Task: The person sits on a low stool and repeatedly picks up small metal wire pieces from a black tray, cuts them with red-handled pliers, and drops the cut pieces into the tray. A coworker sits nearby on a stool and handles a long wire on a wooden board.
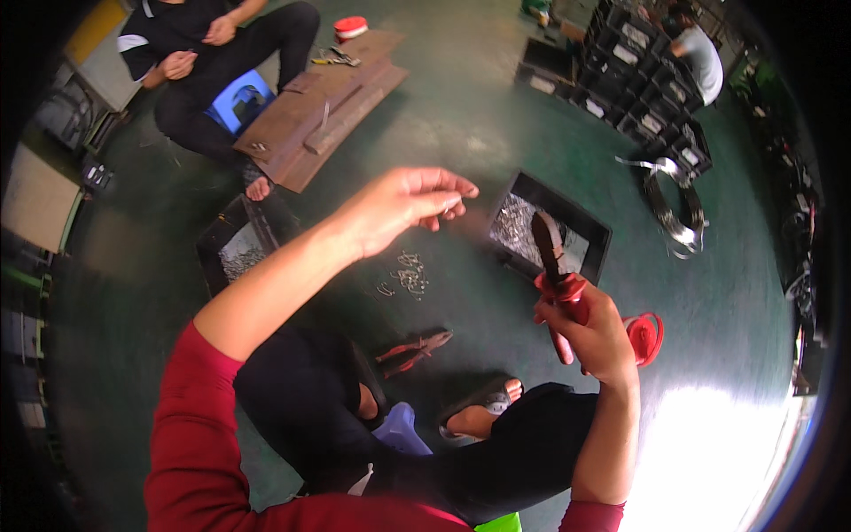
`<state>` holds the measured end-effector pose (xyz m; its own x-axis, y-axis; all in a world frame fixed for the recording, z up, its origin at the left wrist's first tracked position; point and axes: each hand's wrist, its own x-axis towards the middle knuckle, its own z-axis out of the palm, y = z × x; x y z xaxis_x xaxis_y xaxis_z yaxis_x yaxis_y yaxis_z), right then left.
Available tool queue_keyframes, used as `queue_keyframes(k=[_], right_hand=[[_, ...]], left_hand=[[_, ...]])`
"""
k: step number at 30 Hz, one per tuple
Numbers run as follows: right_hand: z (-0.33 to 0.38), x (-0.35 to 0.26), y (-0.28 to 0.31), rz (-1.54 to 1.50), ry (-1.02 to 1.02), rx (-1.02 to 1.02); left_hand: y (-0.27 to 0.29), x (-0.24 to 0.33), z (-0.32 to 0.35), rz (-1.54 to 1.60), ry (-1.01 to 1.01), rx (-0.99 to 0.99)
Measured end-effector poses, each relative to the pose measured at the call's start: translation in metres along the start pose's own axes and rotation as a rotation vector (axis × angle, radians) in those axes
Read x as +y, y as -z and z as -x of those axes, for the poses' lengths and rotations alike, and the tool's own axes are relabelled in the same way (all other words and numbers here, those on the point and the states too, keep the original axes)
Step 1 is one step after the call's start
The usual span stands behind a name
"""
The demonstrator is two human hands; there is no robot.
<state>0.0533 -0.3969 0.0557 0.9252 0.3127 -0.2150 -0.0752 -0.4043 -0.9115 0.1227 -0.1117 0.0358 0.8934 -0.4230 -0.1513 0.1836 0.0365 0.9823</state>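
Observation:
My right hand (596,335) is closed round the red handles of a pair of pliers (551,253), whose dark jaws point up and away in front of a black bin (596,217) of small metal pieces (519,226). Out ahead, left of that bin, my left hand (403,208) has its thumb and fingers pinched together. Whatever may be between its fingertips is too small and blurred to name. Below it, a loose heap of thin bent wire pieces (409,277) lies on the green floor. A second pair of red-handled pliers (417,349) rests between my feet and the heap.
Another black bin (208,257) with metal pieces stands beyond my left forearm. A red round container (645,339) is beside my right hand, a wire coil (671,208) farther right. A co-worker sits by a low wooden bench (324,111); stacked black crates (634,75) stand far right.

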Motion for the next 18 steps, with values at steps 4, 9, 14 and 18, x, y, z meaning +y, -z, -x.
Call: queue_keyframes(k=[4,9,14,18], right_hand=[[-0.003,-0.027,-0.016,-0.117,-0.136,-0.19],[-0.006,-0.032,-0.049,-0.07,0.02,-0.253],[-0.007,-0.024,-0.062,-0.09,0.012,-0.315],[-0.007,-0.021,-0.067,-0.1,-0.002,-0.302]], left_hand=[[-0.007,0.013,0.054,0.196,-0.096,0.126],[-0.017,0.001,0.077,0.043,-0.304,0.287],[-0.015,0.0,0.087,-0.011,-0.239,0.325],[-0.017,0.001,0.089,0.022,-0.195,0.302]])
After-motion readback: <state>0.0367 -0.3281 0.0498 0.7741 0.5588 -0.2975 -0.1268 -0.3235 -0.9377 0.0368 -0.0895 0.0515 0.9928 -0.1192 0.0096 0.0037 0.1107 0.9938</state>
